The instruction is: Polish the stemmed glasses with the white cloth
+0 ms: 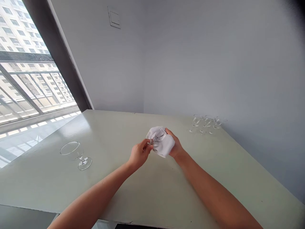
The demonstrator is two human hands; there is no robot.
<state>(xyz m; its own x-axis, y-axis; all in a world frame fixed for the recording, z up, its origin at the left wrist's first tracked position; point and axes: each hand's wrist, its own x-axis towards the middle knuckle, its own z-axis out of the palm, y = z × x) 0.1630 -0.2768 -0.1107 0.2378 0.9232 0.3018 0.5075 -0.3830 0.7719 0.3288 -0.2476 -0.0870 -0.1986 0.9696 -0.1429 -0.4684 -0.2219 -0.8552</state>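
Note:
Over the middle of the table, my left hand [141,152] pinches the stem of a small clear glass [155,140]. Most of that glass is hidden inside a bunched white cloth [165,144]. From the right side, my right hand [175,146] wraps the cloth, its fingers mostly behind the fabric. Off to the left, a clear stemmed glass [84,163] stands upright on its round foot, apart from both hands.
Several stemmed glasses [198,121] stand grouped at the far right edge of the pale glossy table [114,197]. Grey walls [190,63] meet behind the table. A window [28,76] is at the left, and a wall switch [114,18] sits above.

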